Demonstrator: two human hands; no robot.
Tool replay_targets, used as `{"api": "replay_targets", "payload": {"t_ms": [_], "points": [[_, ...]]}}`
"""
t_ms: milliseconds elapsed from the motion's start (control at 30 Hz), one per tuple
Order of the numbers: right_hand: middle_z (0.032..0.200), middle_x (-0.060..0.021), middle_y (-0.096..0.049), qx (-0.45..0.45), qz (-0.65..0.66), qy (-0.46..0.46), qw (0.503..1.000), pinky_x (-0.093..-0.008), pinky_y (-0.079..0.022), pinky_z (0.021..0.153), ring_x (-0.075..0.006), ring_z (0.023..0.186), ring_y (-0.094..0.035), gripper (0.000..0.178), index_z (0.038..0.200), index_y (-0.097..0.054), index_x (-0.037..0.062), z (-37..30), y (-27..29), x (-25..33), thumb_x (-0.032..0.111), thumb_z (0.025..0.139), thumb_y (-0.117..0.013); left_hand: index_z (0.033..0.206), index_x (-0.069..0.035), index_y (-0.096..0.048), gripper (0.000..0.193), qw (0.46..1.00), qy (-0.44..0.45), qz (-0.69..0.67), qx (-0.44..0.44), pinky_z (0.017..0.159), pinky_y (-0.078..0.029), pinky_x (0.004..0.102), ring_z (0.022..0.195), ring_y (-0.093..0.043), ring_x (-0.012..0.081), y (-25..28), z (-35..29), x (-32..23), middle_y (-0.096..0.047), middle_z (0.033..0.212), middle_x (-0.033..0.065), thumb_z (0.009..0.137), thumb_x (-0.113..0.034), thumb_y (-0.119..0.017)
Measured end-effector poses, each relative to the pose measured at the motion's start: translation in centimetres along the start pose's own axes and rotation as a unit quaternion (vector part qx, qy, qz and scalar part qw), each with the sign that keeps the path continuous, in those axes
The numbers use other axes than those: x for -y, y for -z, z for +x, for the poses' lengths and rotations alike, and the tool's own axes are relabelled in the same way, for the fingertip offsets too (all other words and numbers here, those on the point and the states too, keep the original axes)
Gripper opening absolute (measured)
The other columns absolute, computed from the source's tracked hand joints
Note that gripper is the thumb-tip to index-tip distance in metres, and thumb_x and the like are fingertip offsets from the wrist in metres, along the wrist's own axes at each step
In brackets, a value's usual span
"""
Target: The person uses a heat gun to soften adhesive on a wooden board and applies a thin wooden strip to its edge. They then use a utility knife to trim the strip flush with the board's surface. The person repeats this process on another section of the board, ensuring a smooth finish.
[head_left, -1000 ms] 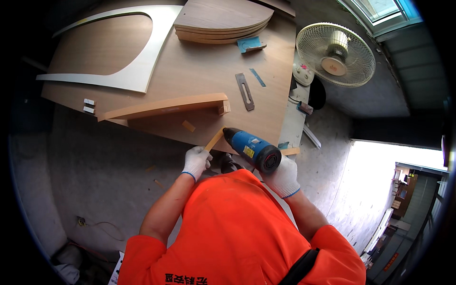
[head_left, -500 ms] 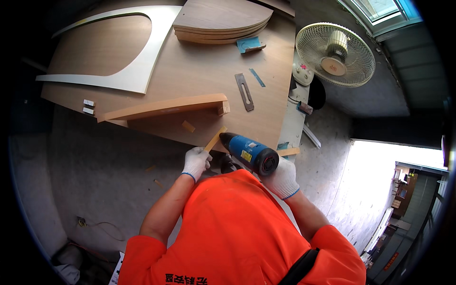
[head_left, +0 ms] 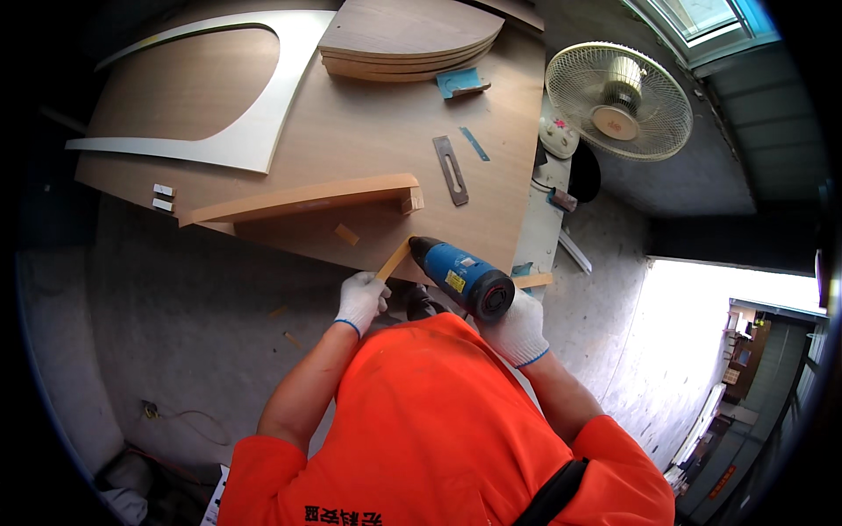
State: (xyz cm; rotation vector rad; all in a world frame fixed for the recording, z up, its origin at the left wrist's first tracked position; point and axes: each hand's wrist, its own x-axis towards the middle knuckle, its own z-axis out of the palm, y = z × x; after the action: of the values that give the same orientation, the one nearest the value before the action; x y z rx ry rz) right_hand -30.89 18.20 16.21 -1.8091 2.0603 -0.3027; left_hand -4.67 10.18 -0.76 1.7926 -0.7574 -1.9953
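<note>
In white knit gloves, my left hand (head_left: 362, 301) pinches the lower end of a thin yellowish wood-coloured edging strip (head_left: 394, 260) at the table's near edge. My right hand (head_left: 519, 331) is wrapped round the grip of a blue and black heat gun (head_left: 463, 275), most of the grip hidden beneath its body. The gun's dark nozzle points up and left, right at the strip's far end. Just beyond, a curved wooden panel (head_left: 307, 198) stands on its edge. A small offcut of edging (head_left: 347, 234) lies in front of that panel.
A slotted metal plate (head_left: 452, 171), a blue scrap (head_left: 461, 82) and stacked curved boards (head_left: 408, 39) lie on the table (head_left: 368, 145). A white cut-out frame (head_left: 254, 145) is at the far left. To the right stands a fan (head_left: 619, 101), beside a narrow white surface (head_left: 541, 235).
The heat gun has shifted slightly to the right and up, and its nozzle now meets the strip's far end. My left hand keeps its grip, almost unmoved.
</note>
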Motion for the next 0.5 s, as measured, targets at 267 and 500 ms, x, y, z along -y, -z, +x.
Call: {"api": "replay_targets", "payload": {"t_ms": [267,500], "points": [[0.099,-0.0173,-0.078,0.002,0.008,0.008,1.0,-0.0452,-0.062,0.073,-0.0383,0.088,-0.077,0.026,0.108,-0.075,0.0077,-0.2,0.3,0.1,0.019,0.086,-0.08,0.088,0.003,-0.07,0.019,1.0,-0.007,0.004,0.004,0.048,-0.044,0.0314,0.052,-0.059,0.0161,0.0,-0.2,-0.2,-0.064,0.069,0.0099,0.096,-0.013,-0.062],[0.098,-0.0165,-0.078,0.003,0.019,0.036,0.999,-0.0439,-0.062,0.072,-0.0376,0.088,-0.077,0.026,0.108,-0.075,0.0074,-0.1,0.8,0.2,0.02,0.085,-0.081,0.089,0.003,-0.07,0.017,1.0,-0.009,0.004,-0.001,0.048,-0.044,0.0315,0.051,-0.058,0.016,0.0,-0.3,-0.4,-0.064,0.069,0.0099,0.094,-0.012,-0.062]]}}
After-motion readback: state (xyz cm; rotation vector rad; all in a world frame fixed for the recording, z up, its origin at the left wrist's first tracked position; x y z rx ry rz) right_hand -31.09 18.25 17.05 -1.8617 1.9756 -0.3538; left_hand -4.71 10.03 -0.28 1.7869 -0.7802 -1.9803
